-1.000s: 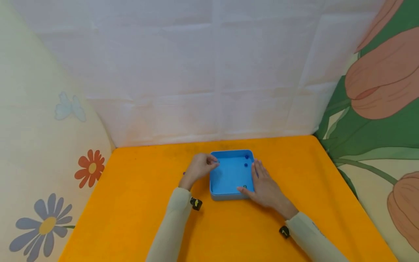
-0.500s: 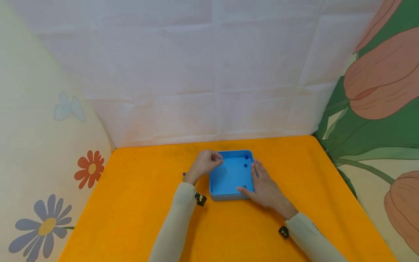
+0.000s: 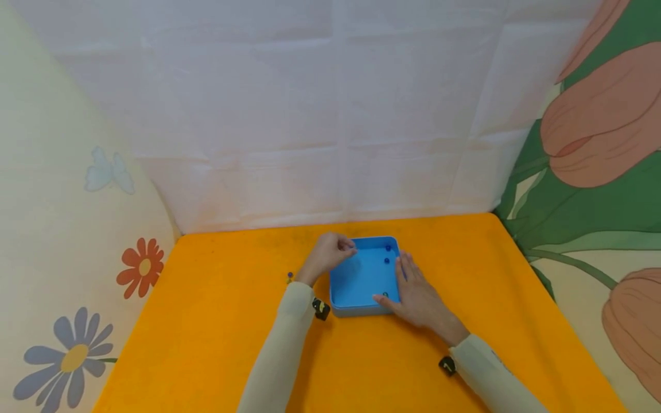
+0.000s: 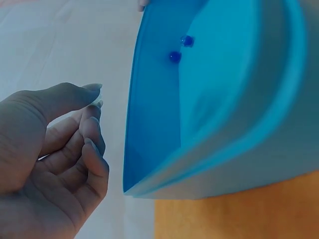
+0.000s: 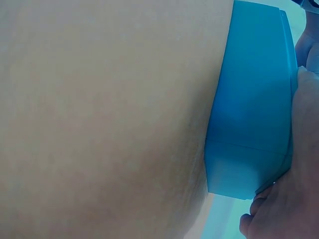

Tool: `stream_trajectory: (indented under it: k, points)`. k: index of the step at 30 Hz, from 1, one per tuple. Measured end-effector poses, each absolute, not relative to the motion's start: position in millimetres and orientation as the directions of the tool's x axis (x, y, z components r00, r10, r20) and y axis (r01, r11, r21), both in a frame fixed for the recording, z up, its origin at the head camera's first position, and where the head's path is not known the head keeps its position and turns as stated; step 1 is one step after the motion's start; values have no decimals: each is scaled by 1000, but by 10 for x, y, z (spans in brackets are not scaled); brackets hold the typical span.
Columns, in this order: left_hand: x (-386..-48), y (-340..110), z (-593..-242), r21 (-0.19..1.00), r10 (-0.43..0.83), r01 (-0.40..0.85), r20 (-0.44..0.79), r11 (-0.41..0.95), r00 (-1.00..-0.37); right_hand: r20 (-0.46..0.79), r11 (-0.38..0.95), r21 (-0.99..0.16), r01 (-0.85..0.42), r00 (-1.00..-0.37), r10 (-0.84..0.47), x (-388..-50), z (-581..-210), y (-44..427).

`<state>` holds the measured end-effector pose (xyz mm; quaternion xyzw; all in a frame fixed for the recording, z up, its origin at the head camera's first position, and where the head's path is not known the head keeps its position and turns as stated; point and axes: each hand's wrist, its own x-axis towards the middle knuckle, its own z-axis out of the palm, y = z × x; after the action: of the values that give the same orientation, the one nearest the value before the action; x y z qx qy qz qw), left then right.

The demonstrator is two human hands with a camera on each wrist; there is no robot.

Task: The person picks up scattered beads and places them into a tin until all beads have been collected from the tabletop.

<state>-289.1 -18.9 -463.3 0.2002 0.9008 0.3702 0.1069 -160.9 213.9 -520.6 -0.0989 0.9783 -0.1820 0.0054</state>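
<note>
A shallow square blue box [image 3: 364,278] stands on the orange cloth. Above its far left corner, my left hand [image 3: 322,255] pinches a small clear marble [image 4: 98,101] between thumb and index finger, mostly hidden by the fingertips; the other fingers are curled loosely. My right hand [image 3: 419,295] rests against the box's right side, fingers straight along the wall and thumb over the near rim. Inside lie two dark blue marbles, a farther one [image 3: 388,248] and a nearer one [image 3: 387,261]. A greenish marble [image 3: 385,295] sits by the right thumb.
Left of the box, a dark blue marble [image 3: 290,275] and a small yellowish one [image 3: 289,281] lie on the orange cloth [image 3: 222,321]. A white sheet [image 3: 330,126] hangs behind the table, with flower-printed cloths at both sides.
My left hand has moved right and slightly away from me along the box's far left corner. That uncovers the marbles on the cloth. The right hand stays put.
</note>
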Motion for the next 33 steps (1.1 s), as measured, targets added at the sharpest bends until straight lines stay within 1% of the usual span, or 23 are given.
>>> stream_trajectory:
  k: [5, 17, 23, 33]
  points:
    - [-2936, -167, -4639, 727, 419, 250, -57, 639, -906, 42, 910, -362, -203, -979, -201, -1615, -5217, 2136]
    - [-3022, -120, -4731, 744, 425, 235, -72, 626, -902, 30, 907, -376, -193, -980, -196, -1623, -5225, 2138]
    - [-3099, -97, -4780, 754, 400, 206, -81, 624, -913, 24, 907, -375, -192, -980, -197, -1625, -5212, 2134]
    - [-3099, -50, -4771, 754, 427, 228, -77, 616, -901, 29, 905, -379, -193, -980, -197, -1637, -5220, 2125]
